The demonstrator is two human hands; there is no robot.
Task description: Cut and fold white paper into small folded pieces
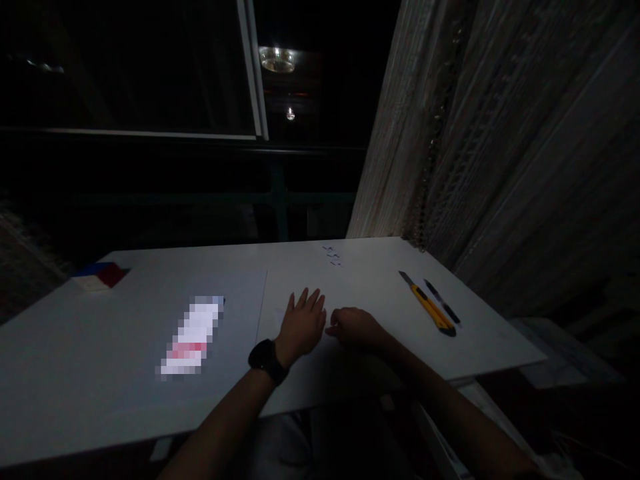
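Block: blue, red and white box-shaped block [100, 276], far left of the frame.
Bright panel: glowing white-and-red rectangle [193, 333], left of centre; pixelated, so I can't read it.
Sheet: thin white paper-like sheet [280, 317], centre, mostly covered and dim.
Left hand [303, 323]: palm down, fingers loosely spread, apparently gripping nothing; I judge it's steadying the sheet.
Right hand [356, 325]: just beside it, fingers curled; I can't tell whether they pinch anything. I'd say the next move calls for careful right fingertips.
Right side: yellow-and-black cutter [427, 303] and slim black pen [441, 301], untouched.
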